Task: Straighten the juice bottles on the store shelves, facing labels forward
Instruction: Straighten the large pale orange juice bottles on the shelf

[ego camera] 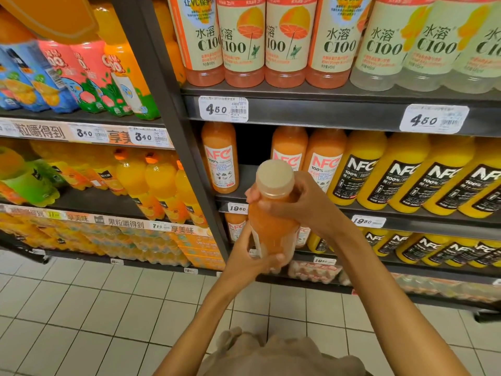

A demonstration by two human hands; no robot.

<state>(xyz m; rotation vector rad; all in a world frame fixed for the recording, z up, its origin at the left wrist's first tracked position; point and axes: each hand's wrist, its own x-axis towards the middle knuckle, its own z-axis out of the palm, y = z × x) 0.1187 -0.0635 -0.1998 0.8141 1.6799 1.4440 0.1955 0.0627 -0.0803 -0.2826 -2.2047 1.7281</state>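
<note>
Clearly mid-task, an orange NFC bottle (272,221) is off the shelf (352,210), left hand (254,257) gripping its base, right hand (295,202) curled round its neck, while a gap (253,147) awaits it among mostly forward-facing neighbours.

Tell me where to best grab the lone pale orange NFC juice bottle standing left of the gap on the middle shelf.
Grip the pale orange NFC bottle around its upper body, coming straight from the front. It stands upright, with the gap on its right leaving room for fingers, while the dark upright post crowds its left.
</note>
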